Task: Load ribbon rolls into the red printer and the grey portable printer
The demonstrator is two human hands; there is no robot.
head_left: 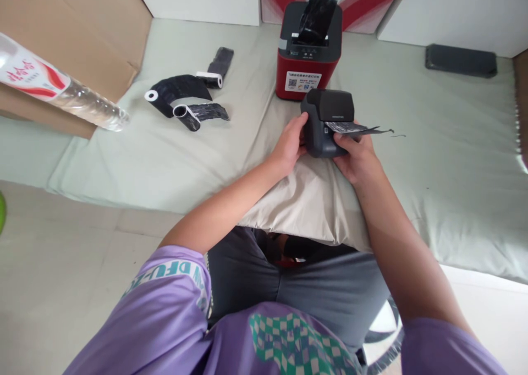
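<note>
Between my two hands I hold a small dark portable printer (330, 108) near the cloth-covered surface. My left hand (291, 144) grips its left side. My right hand (357, 152) wraps round its lower right, with the thumb beside a strip of black paper (350, 128) that sticks out to the right and ends in a thin torn tail. Just behind stands a red and black receipt printer (307, 61) with black paper (317, 20) curling from its top. The fingers under the held printer are partly hidden.
Several partly unrolled black paper rolls (179, 89) lie at the left. A clear water bottle (61, 83) leans in front of a cardboard box (78, 28). A dark phone (461, 60) lies at the back right, before white boxes (457, 12). The cloth (144, 166) hangs over the front edge.
</note>
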